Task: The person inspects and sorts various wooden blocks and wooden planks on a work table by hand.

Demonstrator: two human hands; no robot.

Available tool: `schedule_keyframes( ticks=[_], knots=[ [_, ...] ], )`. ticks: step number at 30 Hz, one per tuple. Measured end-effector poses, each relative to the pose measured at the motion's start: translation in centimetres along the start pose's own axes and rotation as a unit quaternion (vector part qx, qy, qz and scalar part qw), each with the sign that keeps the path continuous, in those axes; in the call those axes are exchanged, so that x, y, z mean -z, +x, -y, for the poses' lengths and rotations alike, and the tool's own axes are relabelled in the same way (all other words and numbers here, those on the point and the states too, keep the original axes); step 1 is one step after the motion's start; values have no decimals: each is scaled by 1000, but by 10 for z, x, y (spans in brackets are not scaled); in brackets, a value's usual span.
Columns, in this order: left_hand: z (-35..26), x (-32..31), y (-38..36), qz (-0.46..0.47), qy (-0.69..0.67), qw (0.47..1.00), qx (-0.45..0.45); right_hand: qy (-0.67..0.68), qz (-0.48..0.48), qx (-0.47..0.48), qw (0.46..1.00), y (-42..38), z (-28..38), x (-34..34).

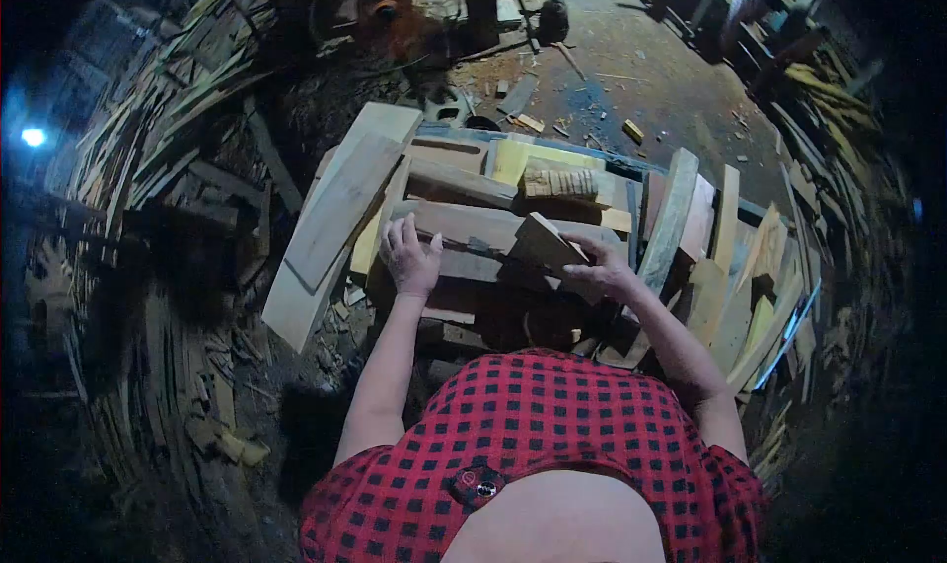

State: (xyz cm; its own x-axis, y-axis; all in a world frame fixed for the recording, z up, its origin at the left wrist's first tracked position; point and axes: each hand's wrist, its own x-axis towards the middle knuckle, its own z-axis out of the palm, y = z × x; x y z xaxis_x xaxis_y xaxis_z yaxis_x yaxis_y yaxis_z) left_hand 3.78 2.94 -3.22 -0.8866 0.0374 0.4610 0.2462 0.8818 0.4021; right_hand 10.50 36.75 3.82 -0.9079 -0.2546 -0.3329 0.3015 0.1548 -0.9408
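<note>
The left hand (411, 264) is unclenched, its fingers a little bent and the thumb standing away from them. It reaches palm down over the left end of a long grey-brown plank (469, 225), fingertips at or just above that end; whether they press on the wood I cannot tell. The right hand (604, 270) is closed on a short, flat block (541, 244), thumb on the near side and fingers along the upper edge, gripping it by its right part. The block is held tilted, and its free end points up and to the left, toward the left hand but well apart from it. It overlaps the right part of the plank in view; whether the two touch is unclear.

The plank lies crosswise in front of the person, in a pile of loose wood. Beyond it are another beam (459, 181), a ridged piece (560, 183) and a pale yellow board (513, 158). To the left of the left hand, wide boards (345, 208) lie slanting, one on top of another. To the right of the right hand, a long slab (671, 213) leans at an angle, with a narrow stick (728, 218) beside it. Behind the pile, the floor (661, 79) is strewn with scraps.
</note>
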Motion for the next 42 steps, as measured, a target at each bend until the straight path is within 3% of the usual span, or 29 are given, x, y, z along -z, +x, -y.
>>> schedule_keyframes(
  ticks=[3,4,5,6,7,8,11,12,19,24,27,29,31,32,33,35,39,42],
  knots=[
    [10,-1,-11,-20,41,998,50,4,23,12,1000,15,-1,3],
    [10,-2,-12,-19,28,998,55,-116,14,4,993,16,5,7],
    [9,-3,-13,-18,14,998,59,-121,23,5,992,19,4,8],
    [8,-4,-13,-24,17,997,67,-301,-15,36,953,21,-1,8],
    [6,-6,-12,-34,17,996,79,-470,-53,68,878,21,-9,9],
    [5,-8,-11,-45,16,995,90,-447,-80,140,880,26,-28,11],
    [2,-9,-9,-64,3,991,116,-454,-97,234,854,9,-9,-9],
    [4,-10,-9,-67,-15,991,117,-532,-93,217,813,0,5,-18],
    [1,-7,-9,-74,-22,990,119,-579,-115,241,770,12,-13,-24],
    [10,-15,-15,-99,-68,987,103,-549,-76,273,786,64,14,-79],
    [3,1,-13,-53,-29,990,127,-544,-40,306,780,110,33,-117],
    [9,-10,-18,-73,-15,989,128,-548,-41,325,769,140,38,-140],
    [22,-29,-27,-26,19,988,151,-549,-45,345,760,154,40,-151],
    [31,-39,-29,-60,20,990,125,-554,-36,323,766,157,41,-153],
    [29,-32,-27,-63,26,990,127,-560,-28,300,772,160,40,-154],
    [20,-20,-25,16,42,989,143,-573,-65,347,740,152,32,-145],
    [7,-8,-19,-60,-19,991,121,-516,-43,381,766,92,26,-96],
    [3,-4,-15,-76,-11,990,117,-556,-46,276,782,34,-2,-43]
  ],
)
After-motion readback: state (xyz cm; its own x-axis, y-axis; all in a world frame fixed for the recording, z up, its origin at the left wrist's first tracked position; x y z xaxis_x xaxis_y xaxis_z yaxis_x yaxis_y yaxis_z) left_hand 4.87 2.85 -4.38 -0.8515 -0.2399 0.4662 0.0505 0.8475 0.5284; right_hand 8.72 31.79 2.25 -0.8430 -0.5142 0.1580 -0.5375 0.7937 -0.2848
